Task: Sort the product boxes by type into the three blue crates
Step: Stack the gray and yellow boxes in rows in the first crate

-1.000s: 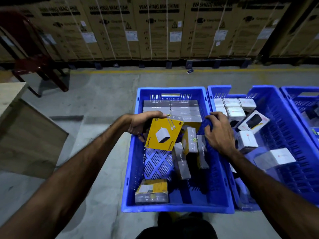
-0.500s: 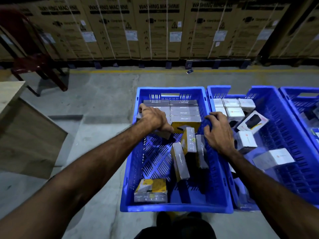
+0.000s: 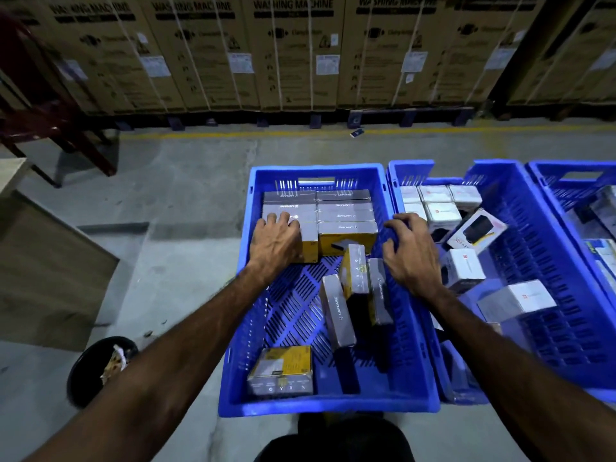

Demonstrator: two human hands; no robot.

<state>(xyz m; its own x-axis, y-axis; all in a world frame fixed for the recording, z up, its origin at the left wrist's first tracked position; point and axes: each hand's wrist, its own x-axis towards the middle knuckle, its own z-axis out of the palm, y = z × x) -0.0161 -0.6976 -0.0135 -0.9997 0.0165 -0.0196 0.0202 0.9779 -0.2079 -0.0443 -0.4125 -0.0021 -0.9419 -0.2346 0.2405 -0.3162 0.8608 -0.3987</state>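
Three blue crates stand side by side on the floor: the left crate (image 3: 326, 406), the middle crate (image 3: 411, 168) and the right crate (image 3: 566, 170). The left one holds a neat row of grey-topped yellow boxes (image 3: 346, 211) at its far end. My left hand (image 3: 276, 238) lies over a yellow box (image 3: 310, 243) set upright at that row's left end. Three loose boxes (image 3: 336, 311) lean in the middle, and another box (image 3: 281, 370) lies near the front. My right hand (image 3: 411, 253) curls over the left crate's right wall. White boxes (image 3: 440, 211) fill the middle crate.
Tall brown washing-machine cartons (image 3: 293, 51) line the back behind a yellow floor line. A dark red chair (image 3: 50, 121) and a wooden board (image 3: 40, 261) stand at the left. A black bin (image 3: 96, 371) sits by my left forearm. A white box picturing a black item (image 3: 476, 230) leans in the middle crate.
My left hand carried the yellow box from above the crate's middle down and forward into the row's left end. The right hand stayed on the crate wall.
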